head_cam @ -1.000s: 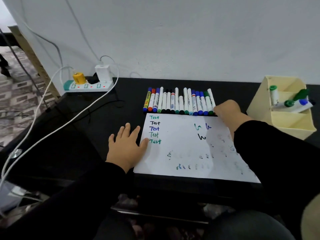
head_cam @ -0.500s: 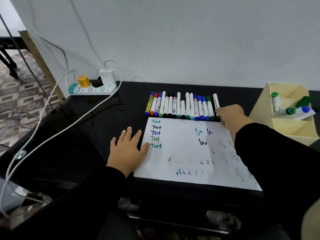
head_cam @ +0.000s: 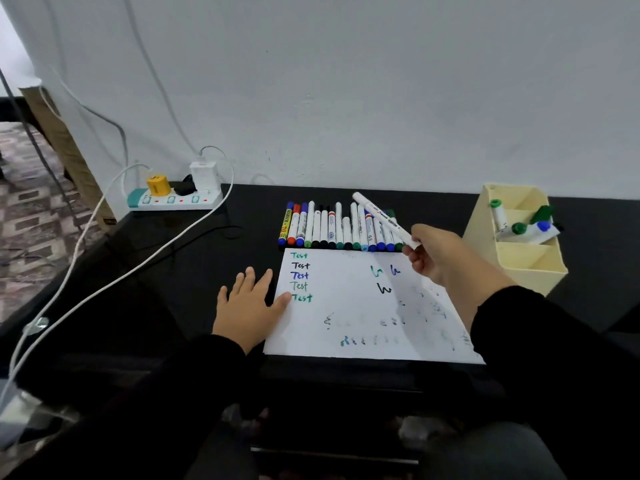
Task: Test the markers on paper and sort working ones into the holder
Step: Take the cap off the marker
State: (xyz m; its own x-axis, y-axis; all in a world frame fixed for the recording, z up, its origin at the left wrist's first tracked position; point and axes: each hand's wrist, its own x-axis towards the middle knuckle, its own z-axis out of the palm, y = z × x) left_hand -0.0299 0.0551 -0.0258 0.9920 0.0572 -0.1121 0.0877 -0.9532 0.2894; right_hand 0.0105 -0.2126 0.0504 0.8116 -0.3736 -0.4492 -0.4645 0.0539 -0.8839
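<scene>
Markers are what we are sorting, and we judge the job well short of halfway. Nearest us, the paper (head_cam: 363,306) lies flat on the black desk (head_cam: 207,271), and our left hand (head_cam: 247,306) rests beside its left edge with fingers straight and spread, thumb touching the sheet. On the paper we read "Test" five times down the left side, in green, black, blue, pale green and green; further right are short squiggles in green, blue and black, and fainter, smudged marks we cannot read.

Above the sheet's far right corner, our right hand (head_cam: 436,254) has its grip closed round one end of a white marker (head_cam: 384,218), which tilts up and away over the row. Its barrel carries print too blurred to read.

Beyond the paper a long row of markers (head_cam: 336,228) lies untested; the leftmost, yellow-labelled, bears lettering we cannot make out. Far right, the cream holder (head_cam: 519,268) contains only a few markers.
</scene>
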